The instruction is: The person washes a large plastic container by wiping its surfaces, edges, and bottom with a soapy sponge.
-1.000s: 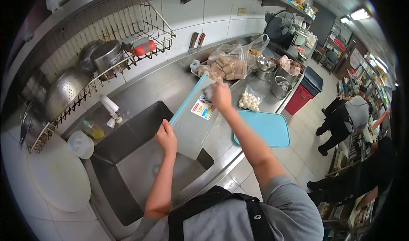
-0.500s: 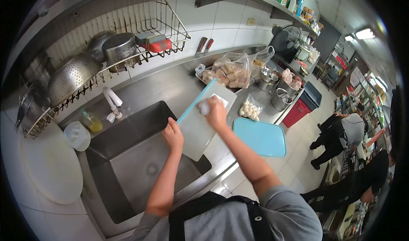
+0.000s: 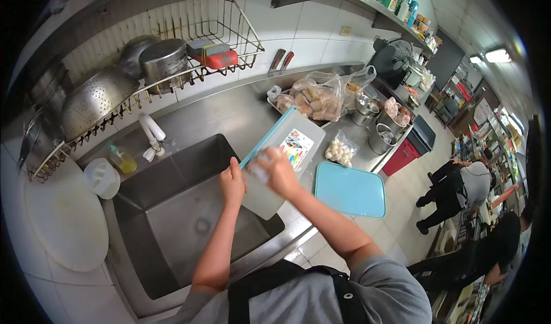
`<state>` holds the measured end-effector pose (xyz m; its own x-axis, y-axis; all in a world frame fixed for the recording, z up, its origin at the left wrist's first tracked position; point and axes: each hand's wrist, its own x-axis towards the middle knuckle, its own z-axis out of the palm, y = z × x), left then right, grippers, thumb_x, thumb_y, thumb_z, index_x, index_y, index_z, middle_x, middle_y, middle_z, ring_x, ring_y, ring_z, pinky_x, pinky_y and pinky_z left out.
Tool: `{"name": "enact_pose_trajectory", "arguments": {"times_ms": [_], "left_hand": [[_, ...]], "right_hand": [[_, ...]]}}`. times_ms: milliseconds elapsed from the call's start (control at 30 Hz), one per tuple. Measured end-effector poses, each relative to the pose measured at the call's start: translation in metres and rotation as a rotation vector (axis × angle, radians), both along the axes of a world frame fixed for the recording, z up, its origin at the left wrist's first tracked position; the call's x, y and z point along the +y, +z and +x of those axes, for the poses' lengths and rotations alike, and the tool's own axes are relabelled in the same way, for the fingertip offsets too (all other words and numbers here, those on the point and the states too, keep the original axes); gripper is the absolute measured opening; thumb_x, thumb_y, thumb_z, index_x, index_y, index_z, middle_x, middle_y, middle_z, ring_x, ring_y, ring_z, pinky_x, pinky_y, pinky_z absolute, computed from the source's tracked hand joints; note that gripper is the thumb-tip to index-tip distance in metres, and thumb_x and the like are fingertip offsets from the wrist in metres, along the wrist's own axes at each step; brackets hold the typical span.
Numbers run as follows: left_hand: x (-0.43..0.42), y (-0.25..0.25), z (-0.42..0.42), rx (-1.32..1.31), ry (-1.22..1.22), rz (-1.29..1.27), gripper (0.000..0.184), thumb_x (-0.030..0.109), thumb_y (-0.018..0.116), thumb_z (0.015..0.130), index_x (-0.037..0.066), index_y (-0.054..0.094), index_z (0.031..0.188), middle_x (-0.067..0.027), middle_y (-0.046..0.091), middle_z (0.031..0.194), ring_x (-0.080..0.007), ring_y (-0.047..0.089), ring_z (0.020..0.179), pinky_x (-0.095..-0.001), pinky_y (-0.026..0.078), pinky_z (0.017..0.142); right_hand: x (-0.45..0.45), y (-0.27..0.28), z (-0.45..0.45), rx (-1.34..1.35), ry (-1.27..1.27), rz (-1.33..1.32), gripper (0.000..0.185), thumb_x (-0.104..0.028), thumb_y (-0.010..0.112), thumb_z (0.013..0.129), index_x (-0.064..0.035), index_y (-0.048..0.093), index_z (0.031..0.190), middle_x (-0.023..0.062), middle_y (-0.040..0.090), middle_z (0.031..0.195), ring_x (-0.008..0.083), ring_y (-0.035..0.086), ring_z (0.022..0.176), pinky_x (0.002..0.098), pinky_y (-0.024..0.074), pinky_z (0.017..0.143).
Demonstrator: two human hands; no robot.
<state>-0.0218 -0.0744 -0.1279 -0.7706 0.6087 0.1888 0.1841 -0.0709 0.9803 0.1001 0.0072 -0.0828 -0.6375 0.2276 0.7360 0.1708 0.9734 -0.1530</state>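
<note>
A clear plastic container [image 3: 265, 200] with a blue rim and a coloured label is held tilted over the right side of the steel sink [image 3: 172, 221]. My left hand [image 3: 232, 183] grips its rim on the left side. Against the container's side, my right hand [image 3: 276, 174] is closed around a greyish-white scrubber [image 3: 261, 166], which is blurred. A blue lid [image 3: 350, 190] lies on the counter at the right, near its front edge. Behind the lid is a small bag of white balls [image 3: 340, 150].
A white faucet [image 3: 151, 135] and a soap bottle [image 3: 122, 160] stand behind the sink. Bagged food [image 3: 318, 96] and metal pots [image 3: 381, 139] are at the back right. Above hangs a wire rack [image 3: 143, 94] with pots. Two people [image 3: 462, 189] stand at the right.
My right hand has moved down and left along the container, from the label toward my left hand. The label now shows more fully. My left hand still holds the rim.
</note>
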Motion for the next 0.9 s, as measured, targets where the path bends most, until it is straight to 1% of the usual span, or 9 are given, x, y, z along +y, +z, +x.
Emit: {"name": "enact_pose_trajectory", "arguments": {"times_ms": [133,233,333,433,533,667,767,800,900], "left_hand": [[0.000,-0.008,0.001,-0.038,0.009,-0.061,0.060,0.038,0.040,0.104,-0.001,0.057,0.061,-0.0087,0.052,0.049,-0.0202,0.052,0.041,-0.0400,0.038,0.046],[0.004,-0.006,0.004,0.024,0.050,-0.054,0.061,0.038,0.038,0.104,-0.003,0.057,0.063,-0.0154,0.054,0.051,-0.0288,0.055,0.045,-0.0436,0.039,0.049],[0.014,-0.012,-0.003,0.239,0.144,-0.061,0.063,0.041,0.037,0.103,-0.002,0.056,0.062,-0.0155,0.055,0.053,-0.0306,0.055,0.050,-0.0446,0.042,0.054],[0.007,-0.008,-0.002,0.188,0.096,-0.073,0.065,0.042,0.033,0.104,-0.004,0.057,0.064,-0.0201,0.056,0.056,-0.0376,0.057,0.054,-0.0482,0.042,0.057],[0.010,-0.007,0.001,0.200,0.110,-0.099,0.066,0.041,0.031,0.104,-0.004,0.058,0.065,-0.0207,0.055,0.056,-0.0374,0.058,0.055,-0.0479,0.043,0.057],[0.023,-0.014,-0.001,0.340,0.189,-0.079,0.064,0.039,0.030,0.105,-0.005,0.058,0.066,-0.0234,0.056,0.059,-0.0413,0.058,0.057,-0.0501,0.043,0.058],[0.008,-0.011,-0.001,0.325,0.162,-0.104,0.064,0.035,0.030,0.105,-0.005,0.058,0.063,-0.0260,0.056,0.059,-0.0449,0.057,0.058,-0.0528,0.041,0.057],[0.008,-0.006,0.001,0.305,0.142,-0.115,0.064,0.035,0.030,0.105,-0.005,0.058,0.063,-0.0264,0.056,0.060,-0.0450,0.057,0.058,-0.0528,0.041,0.057],[0.020,-0.012,0.000,0.361,0.176,-0.060,0.063,0.037,0.032,0.105,-0.006,0.057,0.066,-0.0262,0.056,0.060,-0.0436,0.057,0.058,-0.0509,0.041,0.057]], "right_hand": [[0.017,0.002,0.003,-0.079,-0.117,-0.073,0.019,-0.012,0.071,0.070,-0.0174,0.074,0.088,0.0092,0.061,0.095,0.0322,0.056,0.087,0.0414,0.0471,0.075],[0.042,0.018,0.011,-0.172,-0.052,-0.082,0.020,-0.012,0.071,0.071,-0.0182,0.073,0.089,0.0085,0.061,0.095,0.0316,0.056,0.088,0.0413,0.0472,0.075],[0.023,0.017,0.000,-0.238,0.052,-0.069,0.024,-0.010,0.070,0.070,-0.0194,0.072,0.091,0.0064,0.060,0.101,0.0304,0.055,0.093,0.0419,0.0465,0.078],[0.032,0.019,0.003,-0.254,-0.006,-0.040,0.024,-0.008,0.070,0.068,-0.0192,0.071,0.089,0.0048,0.058,0.099,0.0292,0.055,0.095,0.0419,0.0448,0.080],[0.056,0.035,0.011,-0.350,-0.170,-0.027,0.030,-0.006,0.071,0.063,-0.0203,0.070,0.089,0.0041,0.057,0.097,0.0282,0.054,0.098,0.0410,0.0433,0.082],[0.012,0.028,-0.002,-0.354,0.040,-0.040,0.038,-0.003,0.073,0.057,-0.0210,0.070,0.090,0.0031,0.057,0.096,0.0268,0.054,0.100,0.0414,0.0425,0.082],[0.072,0.012,0.009,-0.340,-0.060,-0.112,0.039,-0.002,0.072,0.057,-0.0212,0.070,0.090,0.0027,0.056,0.096,0.0263,0.054,0.102,0.0404,0.0422,0.082],[0.068,0.036,0.017,-0.401,-0.178,-0.077,0.037,-0.002,0.071,0.058,-0.0204,0.070,0.090,0.0033,0.056,0.097,0.0264,0.054,0.102,0.0400,0.0422,0.081],[0.047,0.012,0.004,-0.322,0.003,0.087,0.035,-0.004,0.072,0.059,-0.0199,0.070,0.089,0.0042,0.057,0.098,0.0265,0.055,0.099,0.0397,0.0433,0.079]]}}
